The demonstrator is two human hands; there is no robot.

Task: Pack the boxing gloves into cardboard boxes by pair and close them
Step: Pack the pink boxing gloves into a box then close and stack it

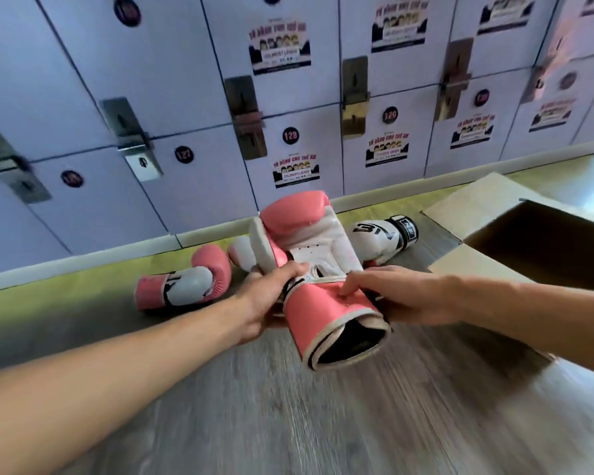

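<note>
A pink and white boxing glove (318,269) hangs above the floor at the centre, cuff opening toward me. My left hand (268,296) grips it at the wrist from the left, thumb over the white palm. On the glove's right side, my right hand (402,293) holds the pink cuff, fingers on top. A second pink and white glove (186,279) lies on the floor to the left. Behind the held glove lies a white and black glove (384,236), and part of another white glove (240,255) shows beside it. An open cardboard box (487,265) stands at the right, its inside dark.
A wall of pale numbered lockers (288,132) with stickers and metal latches runs along the back, close behind the gloves. The floor (323,423) is grey wood-look planking with a yellow-green strip by the lockers. One box flap (477,197) lies open toward the lockers.
</note>
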